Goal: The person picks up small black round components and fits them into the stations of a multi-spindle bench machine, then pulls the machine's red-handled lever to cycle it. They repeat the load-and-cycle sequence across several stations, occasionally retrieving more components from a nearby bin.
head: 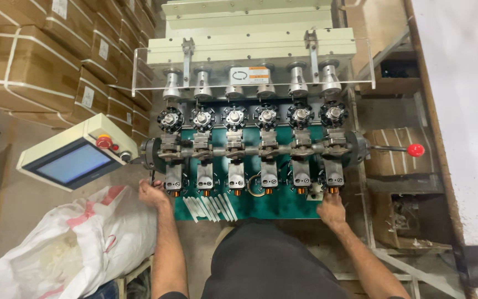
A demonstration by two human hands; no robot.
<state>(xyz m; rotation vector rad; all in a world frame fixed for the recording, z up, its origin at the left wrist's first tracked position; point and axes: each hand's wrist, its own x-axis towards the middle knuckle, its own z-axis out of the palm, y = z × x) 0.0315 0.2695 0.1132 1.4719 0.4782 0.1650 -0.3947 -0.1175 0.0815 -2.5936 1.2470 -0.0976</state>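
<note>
A winding machine with a green bed (275, 205) carries a row of several grey stations, each with a copper-coloured coil at its lower end. My left hand (151, 194) reaches the leftmost station (173, 178), fingers curled by its copper coil; what it grips is hidden. My right hand (331, 209) touches the rightmost station (333, 176), fingertips at its copper coil (333, 190). Several white strips (211, 207) lie on the green bed between my hands.
A control panel with a screen and red button (76, 158) hangs at the left. A lever with a red knob (415, 149) sticks out on the right. Strapped cardboard boxes (45, 61) are stacked at upper left. A white sack (67, 249) sits at lower left.
</note>
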